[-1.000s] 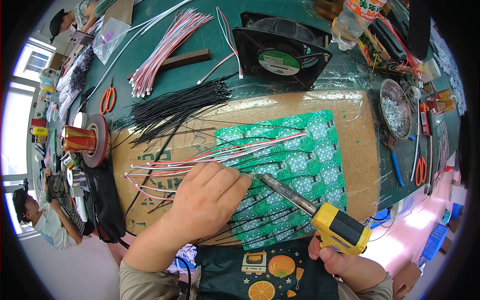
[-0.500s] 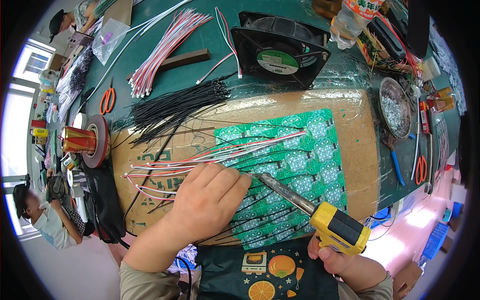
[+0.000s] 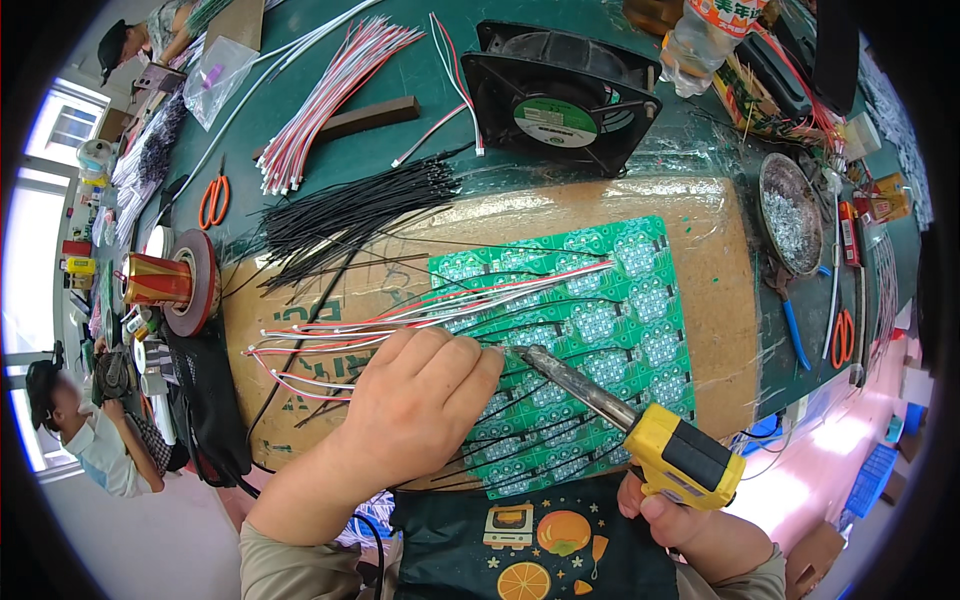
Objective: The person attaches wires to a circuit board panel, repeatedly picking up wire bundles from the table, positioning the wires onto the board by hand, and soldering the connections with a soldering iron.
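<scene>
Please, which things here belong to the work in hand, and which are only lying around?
In the work:
yellow soldering tool, in the right hand
green circuit board, by the left hand
red and white wires, partly on it
black wires, some also on it

Seemingly just lying about:
orange-handled scissors at left
blue-handled pliers
plastic bottle

The room is bright, light entering from the left, where the window [image 3: 32, 250] burns out to white. Glare washes the pink floor [image 3: 800, 485] at right, and sheen streaks the cardboard's [image 3: 735, 300] far edge. The circuit board [image 3: 655, 305] looks fairly sharp; a person's head [image 3: 62, 395] at left is blurred. Straight edges bow toward a black, blue-fringed rim.
</scene>
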Motion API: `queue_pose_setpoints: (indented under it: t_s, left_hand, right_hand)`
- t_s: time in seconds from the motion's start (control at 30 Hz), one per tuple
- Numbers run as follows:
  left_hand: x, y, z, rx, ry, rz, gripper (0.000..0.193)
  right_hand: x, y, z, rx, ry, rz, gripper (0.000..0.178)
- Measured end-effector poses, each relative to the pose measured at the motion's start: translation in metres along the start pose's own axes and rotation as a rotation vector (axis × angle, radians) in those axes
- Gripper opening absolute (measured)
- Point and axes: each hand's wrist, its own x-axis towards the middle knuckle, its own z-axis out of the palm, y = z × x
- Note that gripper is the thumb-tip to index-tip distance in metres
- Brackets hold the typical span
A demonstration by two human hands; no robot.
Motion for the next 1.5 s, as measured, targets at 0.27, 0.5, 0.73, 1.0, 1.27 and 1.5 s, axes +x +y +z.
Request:
queue_pose_setpoints:
  t_s: [0.27, 0.5, 0.73, 1.0, 1.27, 1.5]
  left_hand:
    - [0.000, 0.001, -0.001, 0.009, -0.013, 0.009, 0.029]
    - [-0.002, -0.001, 0.002, 0.025, -0.028, 0.058, 0.029]
    - [-0.002, 0.001, 0.002, 0.040, -0.036, 0.058, 0.029]
    - [-0.001, 0.001, 0.001, 0.037, -0.037, 0.067, 0.029]
    - [-0.002, 0.002, 0.000, 0.031, -0.044, 0.065, 0.029]
    - [-0.002, 0.003, 0.001, 0.039, -0.052, 0.059, 0.030]
  right_hand:
    - [0.001, 0.002, -0.001, -0.008, -0.004, -0.012, 0.054]
    - [0.007, -0.014, 0.008, -0.110, 0.111, -0.080, 0.023]
    - [0.003, 0.002, -0.001, -0.014, 0.032, -0.076, 0.038]
    - [0.006, -0.005, 0.005, 0.103, 0.036, -0.096, 0.022]
    - [0.000, 0.005, -0.003, -0.062, -0.036, -0.043, 0.060]
    - [0.003, 0.003, -0.001, -0.059, -0.026, -0.045, 0.057]
